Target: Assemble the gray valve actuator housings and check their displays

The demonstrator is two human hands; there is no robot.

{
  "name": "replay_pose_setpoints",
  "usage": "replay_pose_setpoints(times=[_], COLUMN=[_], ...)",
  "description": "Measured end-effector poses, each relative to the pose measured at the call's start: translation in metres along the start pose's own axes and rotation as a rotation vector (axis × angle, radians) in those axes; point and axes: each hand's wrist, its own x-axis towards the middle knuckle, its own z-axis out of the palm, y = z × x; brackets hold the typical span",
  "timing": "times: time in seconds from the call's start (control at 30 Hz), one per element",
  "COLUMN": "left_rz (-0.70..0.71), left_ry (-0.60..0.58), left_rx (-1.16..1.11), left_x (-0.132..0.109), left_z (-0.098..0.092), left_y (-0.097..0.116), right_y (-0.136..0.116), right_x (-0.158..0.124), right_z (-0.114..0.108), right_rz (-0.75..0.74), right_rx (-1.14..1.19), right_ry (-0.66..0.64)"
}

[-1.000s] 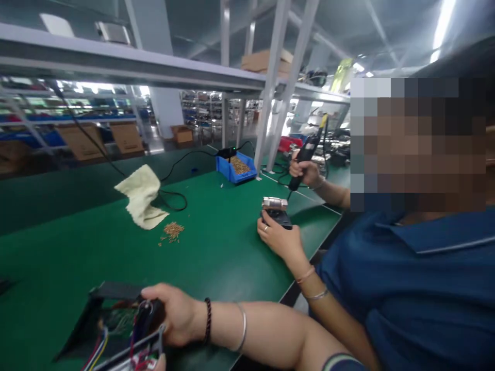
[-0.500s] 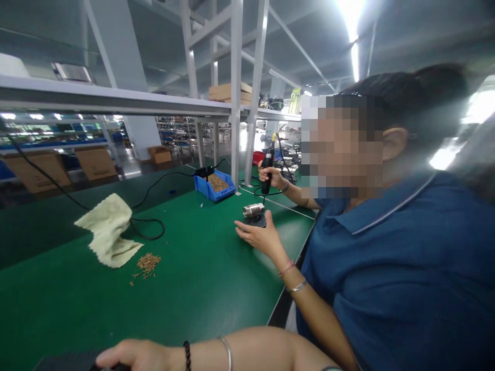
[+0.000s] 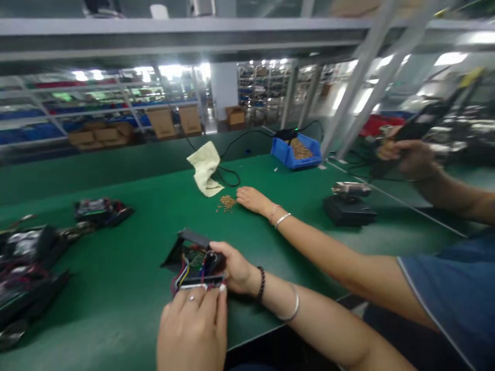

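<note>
"How far along?"
"Housing (image 3: 195, 238) open, board (image 3: 194, 256) in, wires (image 3: 184, 273) exposed; not closed up. Near-centre, over the tabletop (image 3: 124, 288)."
"Grip?"
"Left hand (image 3: 193, 324) and right hand (image 3: 237, 269) both closed on its edges. Left-side units (image 3: 29, 245) look open too."

The right arm (image 3: 320, 319) reaches in from the lower right corner, its forearm slanting up and leftward to the wrist (image 3: 256, 282). The right hand (image 3: 237, 268) is closed in a grip, thumb (image 3: 221, 248) uppermost, the other fingers mostly hidden. The left hand (image 3: 193, 332) rises from the bottom edge, back upward, fingers (image 3: 209, 301) forward and close together, near the right hand.
</note>
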Motion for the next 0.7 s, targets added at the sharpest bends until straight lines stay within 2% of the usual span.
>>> replay_pose_setpoints(times=[0.1, 0.17, 0.3, 0.47, 0.53, 0.6, 0.7], left_rz=[-0.154, -0.184, -0.115, 0.099, 0.115, 0.084, 0.029], left_ry=[0.015, 0.044, -0.004, -0.2, -0.257, -0.246, -0.159], left_rx=[0.064, 0.057, 0.065, 0.028, -0.012, -0.039, -0.107], left_x=[0.013, 0.016, 0.004, -0.01, -0.008, -0.003, -0.001], left_z=[-0.005, -0.003, -0.007, -0.02, -0.023, -0.024, -0.023], left_y=[0.014, 0.02, 0.023, 0.01, 0.006, 0.005, 0.007], right_y=[-0.009, -0.014, -0.015, -0.013, -0.013, -0.013, -0.013], right_x=[-0.004, -0.006, -0.009, -0.01, -0.01, -0.01, -0.009], right_z=[-0.001, 0.0, 0.005, 0.006, 0.005, 0.004, 0.002], right_rz=[0.025, 0.033, 0.037, 0.039, 0.04, 0.032, 0.02], right_rx=[0.011, 0.005, -0.011, -0.018, -0.018, -0.022, -0.033], right_ry=[0.036, 0.055, 0.087, 0.091, 0.086, 0.092, 0.113])
